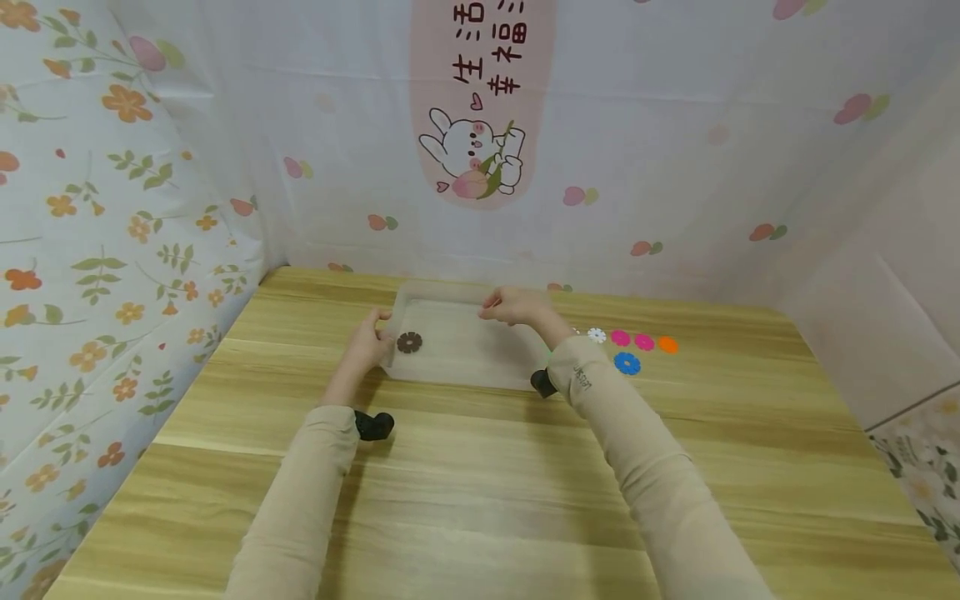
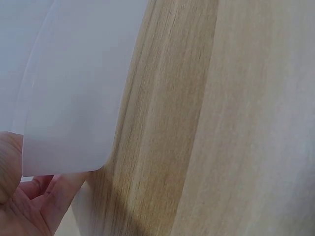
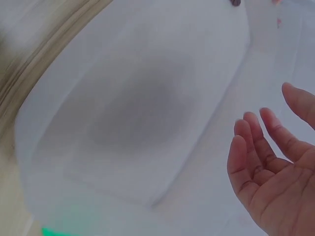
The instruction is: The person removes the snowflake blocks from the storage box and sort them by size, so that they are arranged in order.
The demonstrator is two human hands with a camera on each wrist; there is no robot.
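Note:
A translucent white plastic box (image 1: 457,372) stands near the back of the wooden table. My left hand (image 1: 365,342) holds the box's left end, with the thumb at its wall; the left wrist view shows the same hand (image 2: 34,206) at the box's corner. Inside, at the left end, lies a brown notched disc (image 1: 409,342). Over the box's back right part is my right hand (image 1: 516,306). The right wrist view shows that hand (image 3: 280,172) with loosely bent fingers, thumb apart, and nothing held.
To the right of the box lie a white flower-shaped disc (image 1: 596,335), two pink discs (image 1: 620,337), an orange disc (image 1: 668,344) and a blue disc (image 1: 627,363). A green piece (image 1: 555,372) is partly hidden by the right sleeve. A printed cloth (image 1: 337,167) hangs behind the table.

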